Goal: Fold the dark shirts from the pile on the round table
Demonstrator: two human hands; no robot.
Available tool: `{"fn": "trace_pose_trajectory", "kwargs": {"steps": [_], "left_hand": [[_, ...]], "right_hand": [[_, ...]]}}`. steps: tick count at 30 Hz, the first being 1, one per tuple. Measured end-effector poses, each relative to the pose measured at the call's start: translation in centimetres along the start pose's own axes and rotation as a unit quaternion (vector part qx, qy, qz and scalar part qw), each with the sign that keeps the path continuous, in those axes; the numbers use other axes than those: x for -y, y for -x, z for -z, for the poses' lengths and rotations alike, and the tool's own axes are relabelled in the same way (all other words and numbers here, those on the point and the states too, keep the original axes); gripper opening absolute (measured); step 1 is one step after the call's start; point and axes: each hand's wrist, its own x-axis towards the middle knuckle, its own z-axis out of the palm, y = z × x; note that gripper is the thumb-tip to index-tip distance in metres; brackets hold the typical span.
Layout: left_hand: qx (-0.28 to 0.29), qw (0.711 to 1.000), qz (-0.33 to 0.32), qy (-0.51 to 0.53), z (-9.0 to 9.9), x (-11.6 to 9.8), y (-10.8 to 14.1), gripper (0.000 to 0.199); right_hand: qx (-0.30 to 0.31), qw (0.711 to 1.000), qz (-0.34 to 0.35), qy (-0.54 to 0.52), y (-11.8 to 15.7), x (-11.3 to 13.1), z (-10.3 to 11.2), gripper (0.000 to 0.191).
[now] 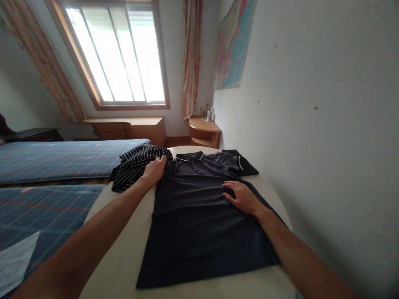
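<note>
A dark polo shirt (pixel 202 228) lies spread on a round, pale table (pixel 115 249), its collar at the far side and its hem towards me. White piping edges the collar and the right-hand sleeve. My left hand (pixel 155 169) is closed at the shirt's left shoulder, fingers pinched on the cloth there; the sleeve on that side is mostly hidden. Just beyond and left of that hand sits a bunched black garment with white stripes (pixel 132 166). On the right half of the shirt's body, my right hand (pixel 241 196) rests palm down with its fingers stretched out.
A black folded cloth (pixel 246 164) shows beyond the right sleeve. Beds with blue plaid covers (pixel 62 160) stand left of the table, one bearing a white paper (pixel 18 259). A bare wall (pixel 327 145) runs close along the right. A wooden desk (pixel 143 121) and corner shelf (pixel 204 124) stand behind.
</note>
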Motion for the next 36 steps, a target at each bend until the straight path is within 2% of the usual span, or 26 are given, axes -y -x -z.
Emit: {"fn": "trace_pose_trajectory", "kwargs": {"steps": [3, 6, 8, 10, 15, 20, 23, 25, 28, 30, 33, 36], "left_hand": [[-0.052, 0.998, -0.022, 0.014, 1.9, 0.9, -1.7, 0.030], [-0.127, 0.991, 0.003, 0.028, 3.9, 2.2, -3.9, 0.032], [-0.139, 0.989, 0.027, 0.032, 4.8, 3.3, -5.2, 0.033], [-0.128, 0.991, 0.032, 0.034, 5.1, 4.2, -6.3, 0.034], [-0.074, 0.995, 0.053, 0.029, 3.8, 5.2, -7.3, 0.039], [-0.036, 0.997, 0.063, -0.009, 1.9, 4.4, -6.9, 0.044], [-0.082, 0.993, 0.073, -0.042, 1.6, 2.7, -6.1, 0.049], [-0.132, 0.989, 0.036, -0.053, 1.5, 1.0, -5.1, 0.050], [-0.159, 0.984, -0.069, -0.039, 0.5, -2.3, -2.5, 0.048], [-0.149, 0.983, -0.104, -0.004, -0.7, -4.5, -0.1, 0.048], [-0.144, 0.980, -0.118, 0.075, -2.9, -6.6, 3.5, 0.041], [-0.136, 0.972, -0.135, 0.133, -4.7, -6.9, 6.1, 0.033]], "right_hand": [[0.032, 0.998, 0.044, -0.030, 0.0, 1.6, 0.2, 0.042], [0.077, 0.990, 0.095, -0.064, 0.0, 3.8, 0.4, 0.047], [0.106, 0.983, 0.129, -0.081, 0.1, 5.2, 0.6, 0.052], [0.137, 0.974, 0.156, -0.090, 0.1, 6.6, 0.8, 0.060], [0.212, 0.948, 0.210, -0.112, 0.9, 10.2, 0.7, 0.072], [0.245, 0.927, 0.234, -0.161, 2.4, 14.9, -0.1, 0.074], [0.257, 0.921, 0.239, -0.171, 2.6, 17.5, -0.2, 0.075], [0.275, 0.908, 0.264, -0.173, 2.1, 18.5, -0.2, 0.073], [0.269, 0.900, 0.299, -0.170, 0.5, 18.0, -0.4, 0.066], [0.239, 0.915, 0.285, -0.156, -0.5, 16.5, -0.6, 0.058], [0.183, 0.962, 0.175, -0.106, -1.6, 13.0, -0.9, 0.051], [0.156, 0.985, 0.057, -0.050, -1.8, 9.3, -1.3, 0.060]]}}
